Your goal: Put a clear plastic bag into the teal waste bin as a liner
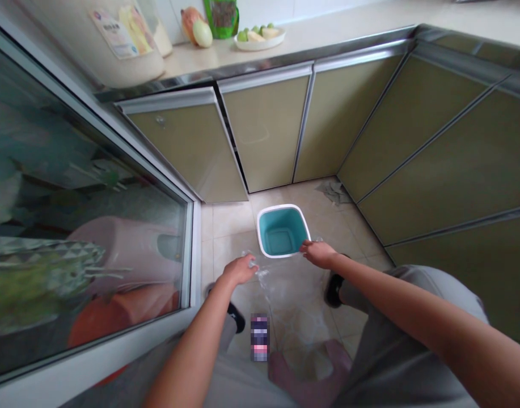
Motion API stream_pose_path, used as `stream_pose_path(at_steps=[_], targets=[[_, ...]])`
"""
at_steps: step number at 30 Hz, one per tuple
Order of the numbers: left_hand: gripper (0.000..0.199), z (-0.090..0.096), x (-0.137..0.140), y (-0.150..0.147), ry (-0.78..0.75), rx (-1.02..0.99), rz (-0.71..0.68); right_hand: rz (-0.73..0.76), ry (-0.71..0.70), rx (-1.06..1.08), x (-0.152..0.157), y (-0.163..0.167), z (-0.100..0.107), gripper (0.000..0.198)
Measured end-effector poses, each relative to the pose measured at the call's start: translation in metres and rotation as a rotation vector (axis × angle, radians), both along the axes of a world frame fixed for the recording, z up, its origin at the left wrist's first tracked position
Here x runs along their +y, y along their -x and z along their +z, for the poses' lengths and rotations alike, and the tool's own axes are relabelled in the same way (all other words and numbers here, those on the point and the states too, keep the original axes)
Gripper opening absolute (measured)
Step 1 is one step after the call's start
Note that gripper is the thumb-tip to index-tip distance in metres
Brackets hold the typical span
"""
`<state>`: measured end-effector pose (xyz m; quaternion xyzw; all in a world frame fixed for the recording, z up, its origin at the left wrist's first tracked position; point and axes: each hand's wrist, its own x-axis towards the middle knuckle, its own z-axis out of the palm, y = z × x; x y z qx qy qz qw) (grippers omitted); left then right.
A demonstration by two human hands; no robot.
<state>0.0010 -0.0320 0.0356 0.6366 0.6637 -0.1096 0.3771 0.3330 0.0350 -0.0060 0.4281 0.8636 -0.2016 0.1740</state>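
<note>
Between my hands hangs a clear plastic bag (291, 283), thin and hard to make out against the tiles. My left hand (241, 269) is closed on its bunched left edge, to the lower left of the bin. At the front right corner of the bin, my right hand (320, 253) pinches the bag's other side; whether its fingers also touch the rim I cannot tell. The square bin (283, 231) is teal inside with a white rim, stands upright on the floor and has no liner showing in it.
Olive cabinets (266, 130) line the back and right, one left door (187, 147) slightly ajar. A glass door (85, 226) closes off the left. A grey cloth (334, 191) lies in the corner. On the counter (340, 25) stand a fruit plate (262, 42) and a large jar (102, 45).
</note>
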Motion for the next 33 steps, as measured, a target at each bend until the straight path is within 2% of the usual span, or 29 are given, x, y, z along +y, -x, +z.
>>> stream_pose_path(at_steps=[3,7,10,13,16,20,26,33], targets=[[0.051,-0.006,0.001,0.0,0.025,-0.05,-0.049,-0.012,-0.036,0.07,-0.001,0.003,0.014,0.033],[0.049,-0.01,0.004,-0.006,0.005,-0.033,-0.08,-0.075,-0.053,0.159,-0.004,0.001,0.058,0.03],[0.045,-0.009,0.006,-0.012,-0.042,-0.049,-0.085,-0.146,-0.05,0.192,-0.022,-0.008,0.093,0.028],[0.036,-0.006,0.005,-0.017,-0.096,-0.081,-0.078,-0.226,-0.006,0.204,-0.052,-0.025,0.113,0.035],[0.027,-0.008,0.002,-0.019,-0.146,-0.126,-0.083,-0.266,0.079,0.2,-0.082,-0.044,0.112,0.041],[0.027,-0.017,-0.007,-0.022,-0.161,-0.09,-0.117,-0.275,0.174,0.096,-0.098,-0.053,0.088,0.038],[0.04,-0.032,-0.014,-0.023,-0.104,-0.047,-0.161,-0.252,0.202,-0.01,-0.082,-0.039,0.055,0.036],[0.032,-0.044,-0.005,-0.019,-0.077,-0.053,-0.074,-0.239,0.188,0.068,-0.063,-0.021,0.063,0.04]])
